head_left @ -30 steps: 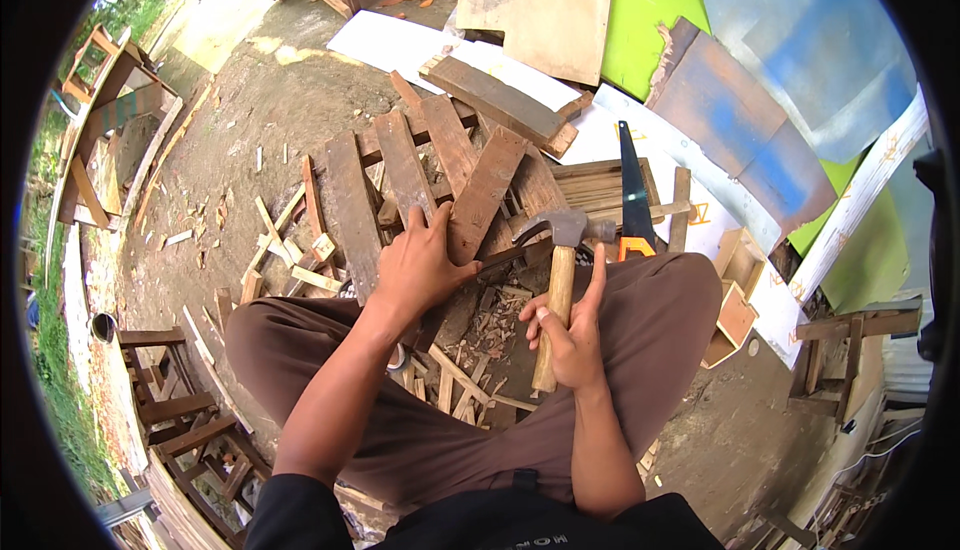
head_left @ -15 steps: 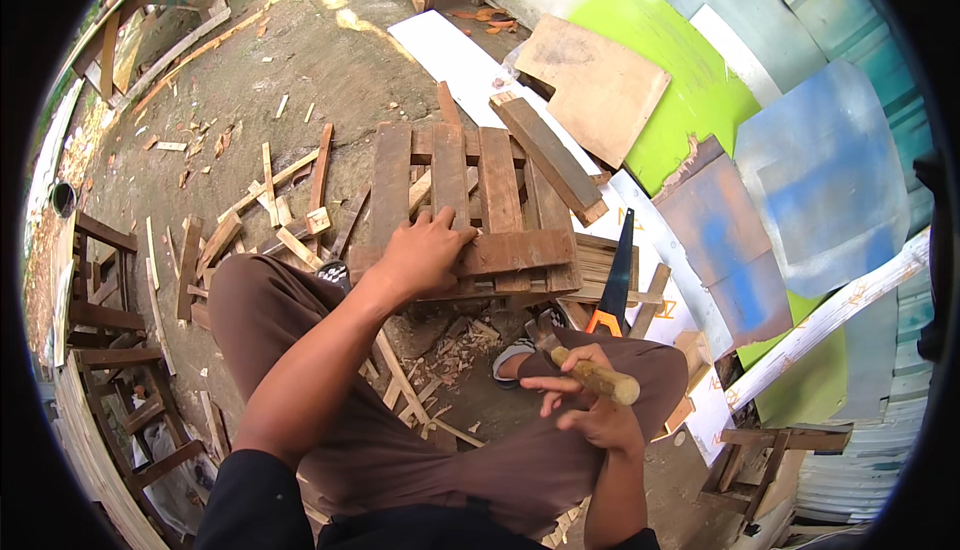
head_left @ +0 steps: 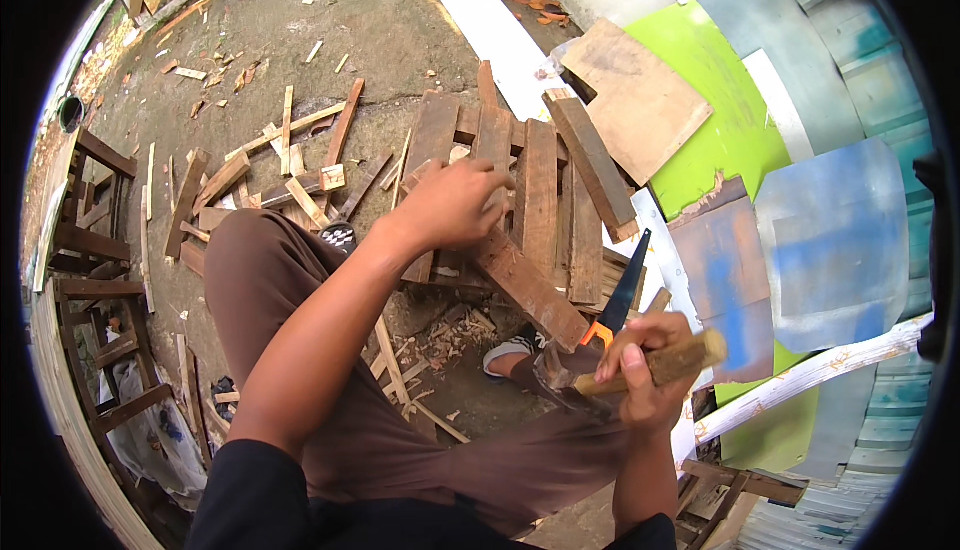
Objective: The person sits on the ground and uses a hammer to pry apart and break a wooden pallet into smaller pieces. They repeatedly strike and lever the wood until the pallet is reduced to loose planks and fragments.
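Note:
My left hand [head_left: 452, 205] presses down on a dark wooden pallet [head_left: 530, 200] made of several brown slats, gripping the near edge of one slat. My right hand [head_left: 645, 365] is closed around the wooden handle of a hammer [head_left: 610, 368], held over my right thigh with its metal head pointing left. A handsaw [head_left: 618, 300] with a black blade and orange handle lies just beyond that hand, beside the pallet. I sit with both knees spread, in brown trousers.
Loose wood offcuts [head_left: 290, 175] and splinters litter the dirt ground to the left. Wooden frames [head_left: 95, 250] stand at the far left. Flat boards, a bright green panel [head_left: 720, 110] and blue-painted sheets [head_left: 840, 240] lie to the right; a white pole [head_left: 810, 375] crosses there.
My right hand has swung the hammer down and to the right, away from the pallet, to above my thigh. The left hand has stayed on the slats as my view turned left.

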{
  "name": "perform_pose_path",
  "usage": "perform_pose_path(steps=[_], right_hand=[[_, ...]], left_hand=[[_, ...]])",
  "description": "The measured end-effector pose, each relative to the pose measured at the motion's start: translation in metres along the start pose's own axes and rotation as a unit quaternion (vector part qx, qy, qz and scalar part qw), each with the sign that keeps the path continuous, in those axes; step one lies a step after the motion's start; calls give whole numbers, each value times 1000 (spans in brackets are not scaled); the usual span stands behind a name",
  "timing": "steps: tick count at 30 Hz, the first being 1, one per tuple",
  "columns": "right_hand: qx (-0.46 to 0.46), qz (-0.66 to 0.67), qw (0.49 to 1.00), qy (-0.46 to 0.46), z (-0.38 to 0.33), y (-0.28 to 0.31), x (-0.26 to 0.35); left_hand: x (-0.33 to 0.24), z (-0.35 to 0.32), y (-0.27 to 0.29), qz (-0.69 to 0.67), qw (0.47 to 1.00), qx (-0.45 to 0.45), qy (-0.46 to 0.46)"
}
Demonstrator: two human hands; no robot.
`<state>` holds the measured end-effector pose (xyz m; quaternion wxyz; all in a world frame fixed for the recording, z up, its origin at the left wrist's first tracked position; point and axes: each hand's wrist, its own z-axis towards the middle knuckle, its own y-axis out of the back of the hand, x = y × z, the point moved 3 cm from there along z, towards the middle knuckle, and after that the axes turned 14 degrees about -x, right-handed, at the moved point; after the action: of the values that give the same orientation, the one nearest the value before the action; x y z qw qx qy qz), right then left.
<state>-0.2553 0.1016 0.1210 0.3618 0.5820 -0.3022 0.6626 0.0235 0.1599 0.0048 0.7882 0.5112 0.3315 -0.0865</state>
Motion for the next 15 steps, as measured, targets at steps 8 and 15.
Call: perform_pose_path(steps=[8, 15], right_hand=[[75, -18, 990, -117, 78, -48, -25], [137, -122, 969, -168, 102, -92, -64]], left_hand=[[21, 7, -28, 136, 988, -43, 58], [18, 9, -29, 147, 987, -46, 55]])
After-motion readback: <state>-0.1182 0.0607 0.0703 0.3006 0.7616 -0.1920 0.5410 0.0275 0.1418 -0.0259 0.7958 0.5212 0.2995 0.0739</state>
